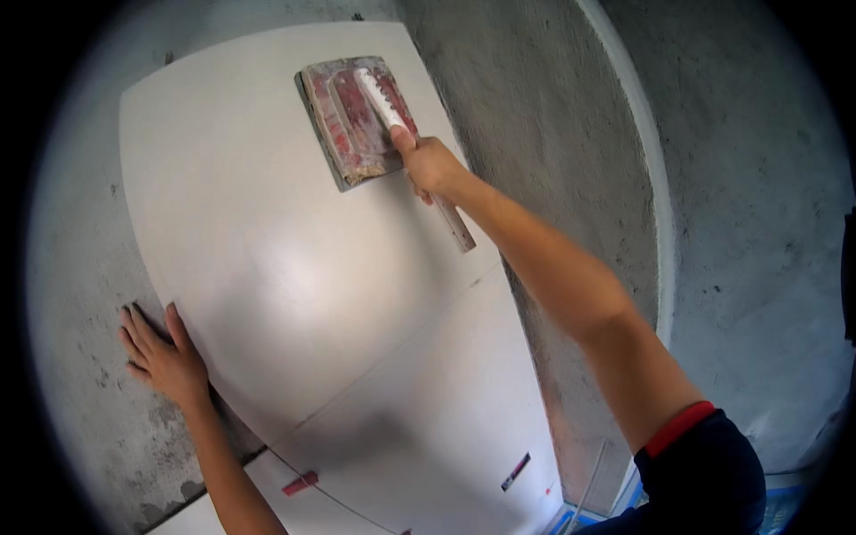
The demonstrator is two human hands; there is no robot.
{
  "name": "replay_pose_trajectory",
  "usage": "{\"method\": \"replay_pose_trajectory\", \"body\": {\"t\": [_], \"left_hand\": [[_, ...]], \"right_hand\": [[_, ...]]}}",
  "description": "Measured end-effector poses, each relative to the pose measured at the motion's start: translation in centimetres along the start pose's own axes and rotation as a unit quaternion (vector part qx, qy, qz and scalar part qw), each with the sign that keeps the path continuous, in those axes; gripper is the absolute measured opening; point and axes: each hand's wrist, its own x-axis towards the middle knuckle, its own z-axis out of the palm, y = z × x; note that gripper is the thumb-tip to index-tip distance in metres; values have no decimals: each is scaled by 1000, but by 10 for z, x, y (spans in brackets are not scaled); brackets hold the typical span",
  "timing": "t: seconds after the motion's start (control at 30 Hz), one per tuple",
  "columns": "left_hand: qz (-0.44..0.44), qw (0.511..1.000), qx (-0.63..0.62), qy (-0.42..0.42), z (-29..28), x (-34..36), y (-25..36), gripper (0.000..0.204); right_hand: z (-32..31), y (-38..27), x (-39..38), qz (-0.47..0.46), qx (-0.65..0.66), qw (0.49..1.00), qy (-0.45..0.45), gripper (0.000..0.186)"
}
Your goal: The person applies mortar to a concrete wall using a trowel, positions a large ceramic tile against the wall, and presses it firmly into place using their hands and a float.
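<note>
Across the wall ahead stands a large glossy white tile [241, 178]. My right hand [428, 168] is closed around the handle of a flat tile-tapping paddle [357, 116], whose worn red rectangular block on a grey base lies against the tile's upper right part. The paddle's pale handle end sticks out below my fist. At the tile's left edge, my left hand [169, 361] rests on the bare grey wall with its fingers spread, holding nothing. A second white tile [446, 392] sits below, parted from the upper one by a thin joint.
A red wedge [300, 483] sits at the joint near the bottom, and a small dark-and-white strip [515, 473] is on the lower tile. Rough cement wall [553, 152] borders the tiles on the right, with a pale curved corner strip [646, 134] beyond it.
</note>
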Motion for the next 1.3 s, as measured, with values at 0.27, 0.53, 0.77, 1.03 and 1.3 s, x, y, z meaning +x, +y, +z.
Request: {"method": "replay_pose_trajectory", "body": {"t": [0.27,0.53,0.77,1.03,1.3], "left_hand": [[77,990,-107,-57,-19,-15,17,95],[61,940,-94,-323,-106,-88,-20,124],[54,934,-124,-332,-114,-83,-9,126],[43,940,-79,-328,-109,-88,-7,127],[33,940,-78,-330,-117,-80,-4,126]], "right_hand": [[-7,33,-52,76,150,984,-64,63],[-24,10,-169,61,138,989,1,54],[16,79,-192,-151,-11,988,-41,49],[27,16,-170,43,-28,984,-169,48],[42,69,-148,-167,-239,947,-133,45]]}}
